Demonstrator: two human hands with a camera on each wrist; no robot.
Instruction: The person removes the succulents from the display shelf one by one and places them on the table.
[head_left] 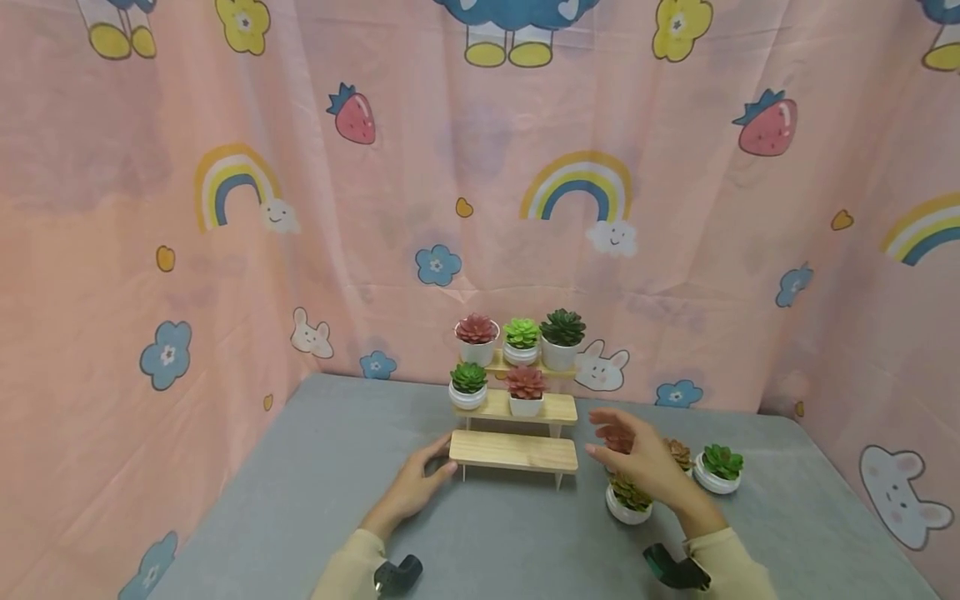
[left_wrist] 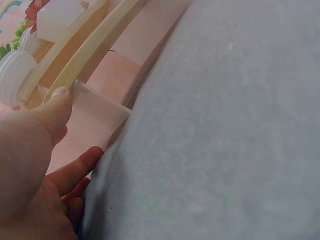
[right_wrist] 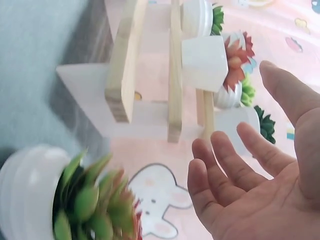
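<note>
A three-step wooden stand [head_left: 513, 451] with pale side panels holds potted artificial succulents. At its lowest step is my left hand [head_left: 411, 487], the thumb [left_wrist: 59, 102] touching the board's end and a fingertip at the side panel [left_wrist: 92, 122]. My right hand [head_left: 648, 458] is raised to the right of the stand, fingers apart and slightly bent, holding nothing. Under and beside it stand a yellow-green succulent with reddish tips [head_left: 630, 493], a partly hidden reddish one [head_left: 617, 437], a brownish one [head_left: 679, 454] and a green one [head_left: 722, 463].
On the top step are a dusky red succulent [head_left: 476, 330], a bright green one [head_left: 521, 334] and a dark green one [head_left: 562, 329]. The middle step bears a green succulent [head_left: 468, 379] and a red one [head_left: 526, 385]. A patterned pink curtain [head_left: 390, 208] hangs behind the grey table [head_left: 300, 467].
</note>
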